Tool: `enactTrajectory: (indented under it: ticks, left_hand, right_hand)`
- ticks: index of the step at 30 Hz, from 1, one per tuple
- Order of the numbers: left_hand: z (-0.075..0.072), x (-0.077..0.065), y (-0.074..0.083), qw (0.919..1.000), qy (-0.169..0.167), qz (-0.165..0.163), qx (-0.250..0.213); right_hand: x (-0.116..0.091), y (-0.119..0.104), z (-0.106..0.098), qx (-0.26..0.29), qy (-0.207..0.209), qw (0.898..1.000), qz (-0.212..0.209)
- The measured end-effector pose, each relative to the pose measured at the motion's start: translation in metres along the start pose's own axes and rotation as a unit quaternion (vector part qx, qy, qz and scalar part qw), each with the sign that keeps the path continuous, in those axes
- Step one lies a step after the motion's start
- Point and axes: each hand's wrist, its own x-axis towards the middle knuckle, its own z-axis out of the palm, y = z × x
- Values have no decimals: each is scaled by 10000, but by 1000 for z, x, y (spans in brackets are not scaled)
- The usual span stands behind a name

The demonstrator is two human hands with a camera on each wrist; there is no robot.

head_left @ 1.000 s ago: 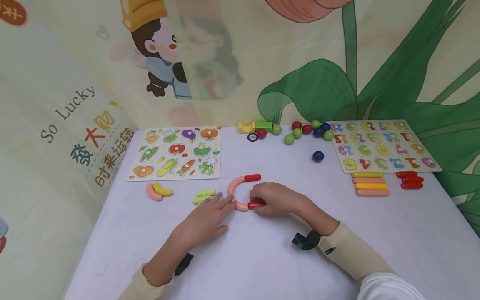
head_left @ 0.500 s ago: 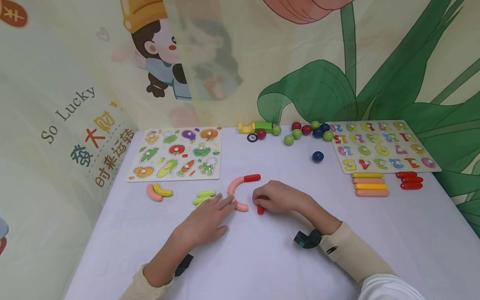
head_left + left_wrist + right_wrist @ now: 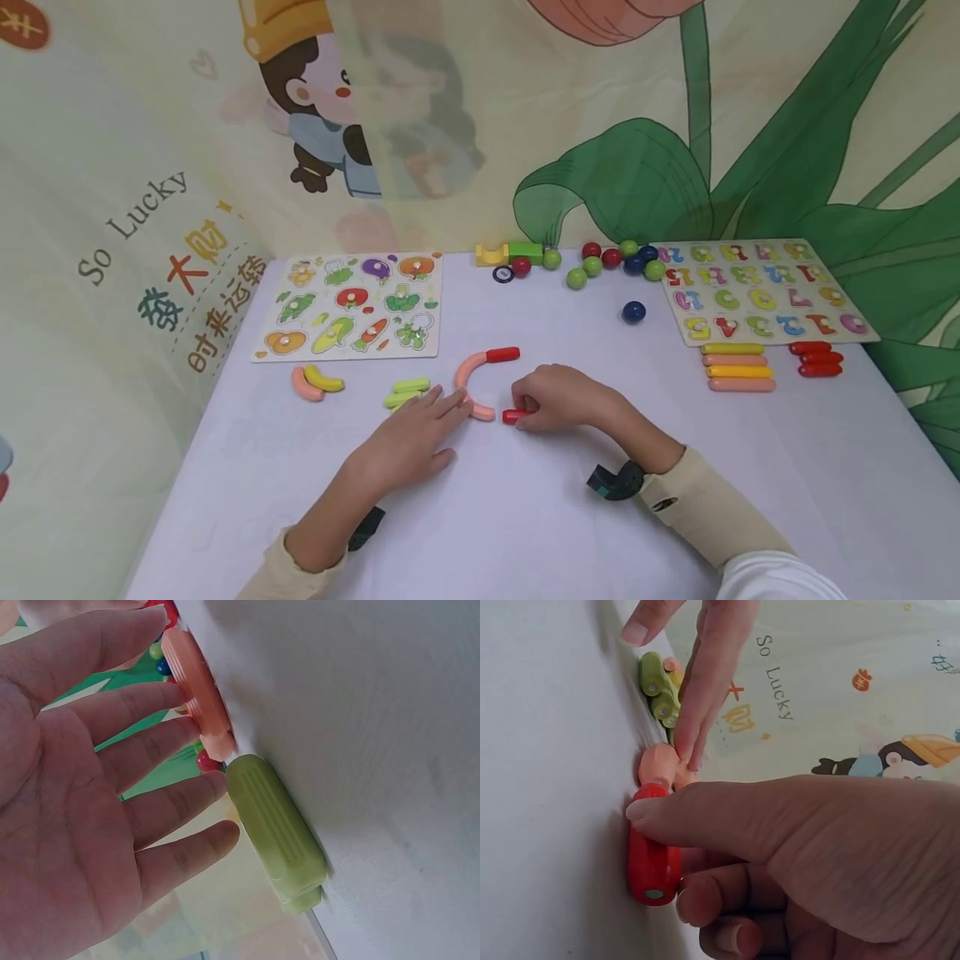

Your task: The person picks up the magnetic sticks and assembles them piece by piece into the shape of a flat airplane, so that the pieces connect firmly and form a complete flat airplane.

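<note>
My right hand (image 3: 562,397) pinches a short red magnetic stick (image 3: 652,851) between thumb and fingers, low over the table. In the head view the stick lies sideways, its left end a small gap from a curved pink stick (image 3: 483,413). A second curved pink stick (image 3: 470,369) continues that arc upward, and another red stick (image 3: 503,355) sits at its top end. My left hand (image 3: 408,442) lies palm down with fingers spread and straight, its fingertips on the lower pink curve. Short green sticks (image 3: 274,825) lie right by its other fingers, partly covered in the head view.
A pink and a yellow curved stick (image 3: 324,380) lie at left, below a vegetable puzzle board (image 3: 345,329). At right are a number board (image 3: 772,292), long sticks (image 3: 738,372) and red sticks (image 3: 821,358). Coloured balls (image 3: 633,312) and toy blocks (image 3: 525,253) stand at the back.
The red stick in my right hand has left the lower pink curve's end, turned to point toward me, then turned back sideways, slightly to the right. My left hand has stayed put.
</note>
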Motion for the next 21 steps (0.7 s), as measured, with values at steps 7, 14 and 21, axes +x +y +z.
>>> enactTrajectory:
  ticks: [7, 14, 21]
  left_hand:
    - [2, 0, 0, 9999, 38, -10, 98]
    - [2, 0, -1, 9999, 125, 38, 60]
    - [2, 2, -1, 10000, 78, 53, 30]
  right_hand:
    - [6, -8, 7, 42, 138, 9995, -274]
    - [5, -6, 4, 185, 161, 9990, -379]
    - [5, 0, 3, 160, 170, 9990, -387]
